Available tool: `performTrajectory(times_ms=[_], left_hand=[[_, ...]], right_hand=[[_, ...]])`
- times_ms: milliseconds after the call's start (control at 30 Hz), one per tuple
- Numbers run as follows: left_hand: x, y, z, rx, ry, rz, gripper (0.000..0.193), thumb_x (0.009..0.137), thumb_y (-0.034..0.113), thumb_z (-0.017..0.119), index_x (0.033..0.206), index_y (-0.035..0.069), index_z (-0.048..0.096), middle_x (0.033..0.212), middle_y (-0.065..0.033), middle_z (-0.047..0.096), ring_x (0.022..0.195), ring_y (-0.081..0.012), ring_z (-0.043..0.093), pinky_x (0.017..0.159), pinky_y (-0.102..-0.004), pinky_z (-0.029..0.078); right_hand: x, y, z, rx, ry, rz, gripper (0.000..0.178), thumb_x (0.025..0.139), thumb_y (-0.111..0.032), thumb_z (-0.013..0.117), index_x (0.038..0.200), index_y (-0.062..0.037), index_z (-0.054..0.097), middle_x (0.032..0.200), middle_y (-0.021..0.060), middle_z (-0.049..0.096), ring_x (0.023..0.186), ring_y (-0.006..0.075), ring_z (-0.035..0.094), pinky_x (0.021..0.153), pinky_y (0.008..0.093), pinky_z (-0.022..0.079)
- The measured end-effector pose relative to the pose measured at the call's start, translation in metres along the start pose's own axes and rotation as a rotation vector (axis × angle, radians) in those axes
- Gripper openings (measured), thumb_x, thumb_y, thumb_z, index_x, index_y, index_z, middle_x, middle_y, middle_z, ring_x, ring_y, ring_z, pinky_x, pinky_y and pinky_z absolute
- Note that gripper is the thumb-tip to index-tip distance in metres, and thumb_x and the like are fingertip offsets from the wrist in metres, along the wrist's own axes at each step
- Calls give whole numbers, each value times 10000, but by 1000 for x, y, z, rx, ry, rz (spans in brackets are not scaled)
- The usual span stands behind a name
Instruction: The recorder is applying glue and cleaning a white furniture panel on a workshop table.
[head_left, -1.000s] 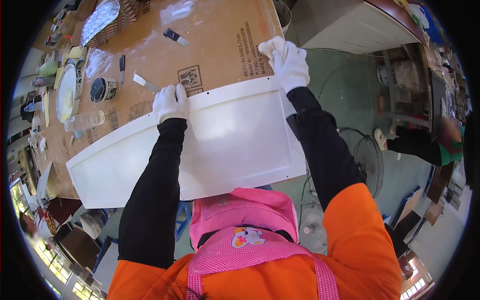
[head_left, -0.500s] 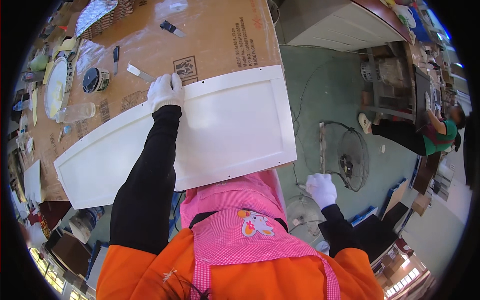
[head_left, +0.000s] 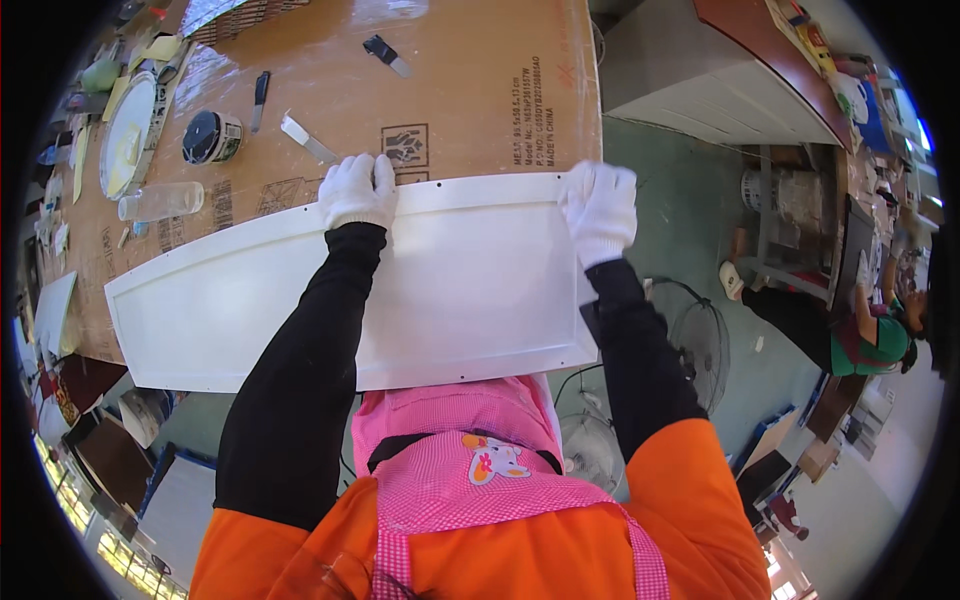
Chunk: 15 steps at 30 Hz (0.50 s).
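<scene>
While both white-gloved hands rest on the far long edge of a white panel [head_left: 300, 300], the left hand [head_left: 357, 190] lies near the middle of that edge with its fingers curled over the rim, and the right hand [head_left: 601, 208] closes around the far right corner. Beneath them the panel, long and rectangular with a raised border, lies across the near side of the bench [head_left: 480, 90], which is covered in brown cardboard; its right end juts past the bench edge and its near edge reaches the pink apron [head_left: 470, 470]. Just beyond the left hand a flat metal scraper [head_left: 306, 139] lies on the cardboard. Farther out to that hand's left sit a round black tin [head_left: 211, 136], a clear plastic bottle [head_left: 160, 201] on its side and a white plate [head_left: 127, 146]. Well beyond both hands lies a dark-handled putty knife [head_left: 387, 54]. Off to the right of the right hand, on the green floor, stands a fan [head_left: 700, 340], and beyond it another person [head_left: 850, 340] in a green top sits.
</scene>
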<state>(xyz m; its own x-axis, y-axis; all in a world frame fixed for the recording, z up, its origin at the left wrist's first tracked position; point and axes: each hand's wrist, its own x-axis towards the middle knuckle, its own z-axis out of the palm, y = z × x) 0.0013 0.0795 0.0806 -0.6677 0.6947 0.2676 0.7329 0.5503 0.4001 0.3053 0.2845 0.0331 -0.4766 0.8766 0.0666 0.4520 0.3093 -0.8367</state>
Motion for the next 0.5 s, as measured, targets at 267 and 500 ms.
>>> performTrajectory(times_ms=[267, 500], left_hand=[[-10, -40, -19, 84, 15, -40, 288, 963, 285, 606, 769, 74, 639, 783, -120, 661, 803, -358, 635, 751, -489, 501], [-12, -44, -13, 74, 5, 14, 277, 965, 277, 580, 774, 82, 629, 785, -127, 661, 810, -364, 638, 751, -493, 499]], right_hand=[[21, -120, 68, -800, 230, -443, 219, 834, -194, 679, 1024, -129, 591, 1055, 98, 546, 955, 334, 563, 781, 477, 476], [-36, -187, 179, -388, -113, -583, 303, 903, -231, 617, 1180, -112, 584, 1063, 114, 570, 1027, 331, 564, 896, 470, 453]])
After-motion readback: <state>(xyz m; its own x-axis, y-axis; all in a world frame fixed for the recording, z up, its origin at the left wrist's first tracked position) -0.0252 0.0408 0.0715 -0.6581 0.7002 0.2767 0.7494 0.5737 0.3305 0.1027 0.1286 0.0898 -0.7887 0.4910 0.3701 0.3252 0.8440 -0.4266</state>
